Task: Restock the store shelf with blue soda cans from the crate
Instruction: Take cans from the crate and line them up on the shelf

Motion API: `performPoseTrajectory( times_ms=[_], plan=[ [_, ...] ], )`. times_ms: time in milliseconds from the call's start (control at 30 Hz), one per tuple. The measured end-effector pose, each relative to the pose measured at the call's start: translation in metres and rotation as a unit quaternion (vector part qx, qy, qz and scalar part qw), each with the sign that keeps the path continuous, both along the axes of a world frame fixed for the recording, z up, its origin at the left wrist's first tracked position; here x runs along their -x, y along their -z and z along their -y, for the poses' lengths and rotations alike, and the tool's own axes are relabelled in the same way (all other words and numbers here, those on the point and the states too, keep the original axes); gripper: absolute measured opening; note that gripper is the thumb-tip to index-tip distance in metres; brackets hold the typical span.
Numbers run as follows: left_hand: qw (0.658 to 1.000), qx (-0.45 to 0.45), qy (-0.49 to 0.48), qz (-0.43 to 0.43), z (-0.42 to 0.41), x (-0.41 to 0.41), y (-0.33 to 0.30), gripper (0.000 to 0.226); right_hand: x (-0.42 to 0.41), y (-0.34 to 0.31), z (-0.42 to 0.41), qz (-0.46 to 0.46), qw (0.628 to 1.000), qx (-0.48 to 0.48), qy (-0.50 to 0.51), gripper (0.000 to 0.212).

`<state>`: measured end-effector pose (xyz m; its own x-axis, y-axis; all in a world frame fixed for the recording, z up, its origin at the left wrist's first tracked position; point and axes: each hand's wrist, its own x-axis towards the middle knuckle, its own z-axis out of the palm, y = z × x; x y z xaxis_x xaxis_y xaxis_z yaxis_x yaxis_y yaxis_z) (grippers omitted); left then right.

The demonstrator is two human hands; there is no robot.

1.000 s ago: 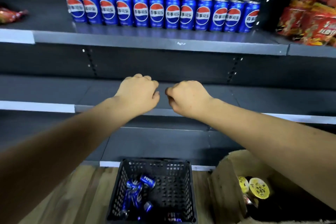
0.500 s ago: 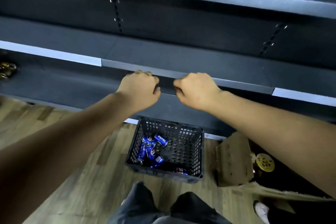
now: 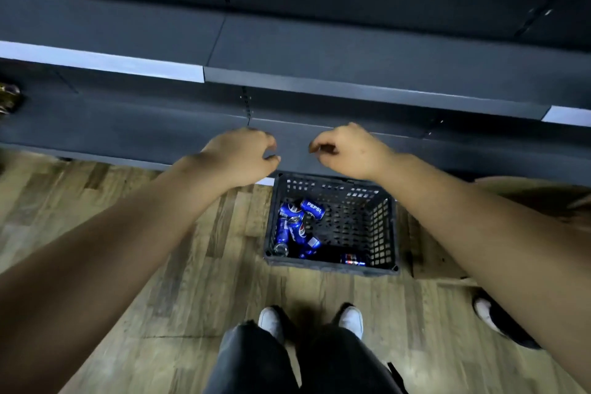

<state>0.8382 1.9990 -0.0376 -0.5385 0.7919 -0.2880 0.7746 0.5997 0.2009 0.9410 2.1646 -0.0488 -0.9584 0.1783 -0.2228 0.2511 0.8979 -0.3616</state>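
A black plastic crate (image 3: 382, 227) stands on the wooden floor against the base of the dark shelf unit (image 3: 351, 51). Several blue soda cans (image 3: 295, 227) lie loose in its left half, and one more can (image 3: 351, 260) lies at its front wall. My left hand (image 3: 243, 155) and my right hand (image 3: 347, 150) hover side by side above the crate's far rim, fingers curled loosely downward, holding nothing. The stocked upper shelf is out of view.
My legs and white shoes (image 3: 271, 320) stand just in front of the crate. A cardboard box (image 3: 428, 253) sits right of the crate. Another person's shoe (image 3: 486, 310) shows at the right. Some goods (image 3: 9, 99) sit on the low shelf at far left.
My view has tilted down from the stocked shelf to the floor and crate. Both hands came down from the shelf edge to above the crate, their fists loosening.
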Motion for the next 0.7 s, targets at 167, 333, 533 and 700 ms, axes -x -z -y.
performPoseTrajectory(
  times_ms=[167,333,533,700],
  plan=[
    [0.99,0.09,0.018,-0.108,0.005,0.01,0.042,0.034,-0.011,0.038,-0.011,-0.009,0.999,-0.007,0.039,0.027],
    [0.984,0.154,0.027,-0.088,-0.002,0.007,0.108,0.027,-0.024,0.093,-0.016,0.033,0.998,0.02,0.043,0.028],
    [0.978,0.203,0.003,0.043,-0.019,-0.016,0.19,0.035,-0.038,0.174,-0.015,0.0,0.955,0.211,0.206,0.022],
    [0.977,0.179,-0.052,0.103,-0.041,-0.03,0.245,0.031,-0.036,0.226,-0.008,-0.026,0.768,0.442,0.464,0.02]
  ],
)
